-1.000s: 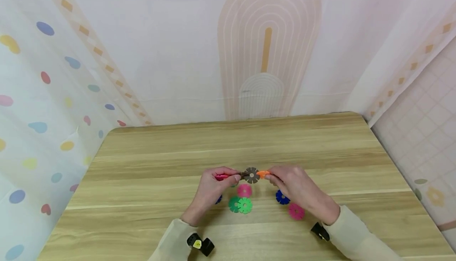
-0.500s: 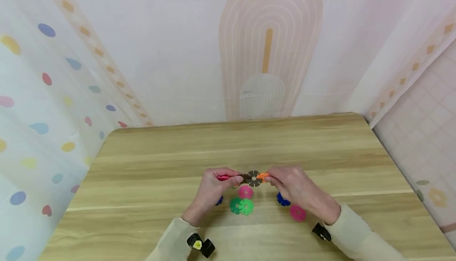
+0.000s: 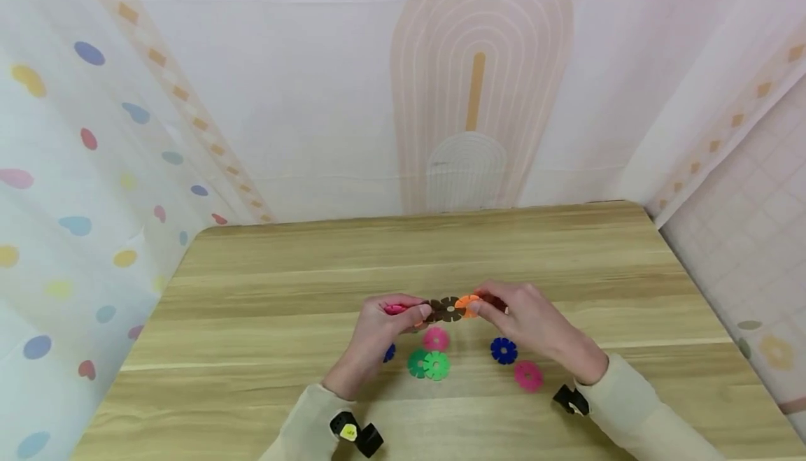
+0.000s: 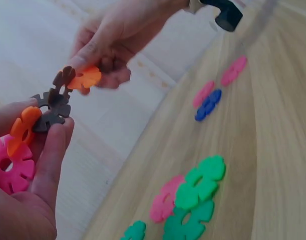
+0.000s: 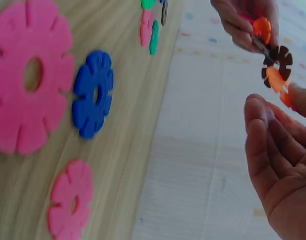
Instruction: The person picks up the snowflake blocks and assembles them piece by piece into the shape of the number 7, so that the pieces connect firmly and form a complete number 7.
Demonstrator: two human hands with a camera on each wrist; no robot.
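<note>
- The left hand (image 3: 378,328) is raised over the table (image 3: 567,265), with thumb and fingers clamped on one end of a short chain (image 3: 448,309) of slotted flower discs.
- In the left wrist view, that hand pinches a pink disc (image 4: 11,165) and an orange disc (image 4: 23,129), both pressed between thumb and fingertips.
- A brown disc (image 4: 52,106) sticks out of the orange one and forms the middle of the chain.
- The right hand (image 3: 535,324) meets it from the other side, with thumb and forefinger pinched on a second orange disc (image 4: 84,77).
- This orange disc lies against another brown piece (image 4: 62,77) at the chain's right end; how firmly the two are seated in their slots I cannot tell.
- In the right wrist view, the right hand's remaining fingers (image 5: 273,150) are loosely curled and hold nothing.
- The chain hangs in the air between the two hands, above the loose discs and near the table's middle.
- On the table below lie a pink disc (image 3: 435,338) and two overlapping green discs (image 3: 427,364).
- To their right lie a blue disc (image 3: 503,350) and another pink disc (image 3: 527,376), just beside each other.
- Part of a second blue disc (image 3: 389,352) shows under the left hand.
- Each sleeve has a black wrist camera (image 3: 355,434) strapped to it.
</note>
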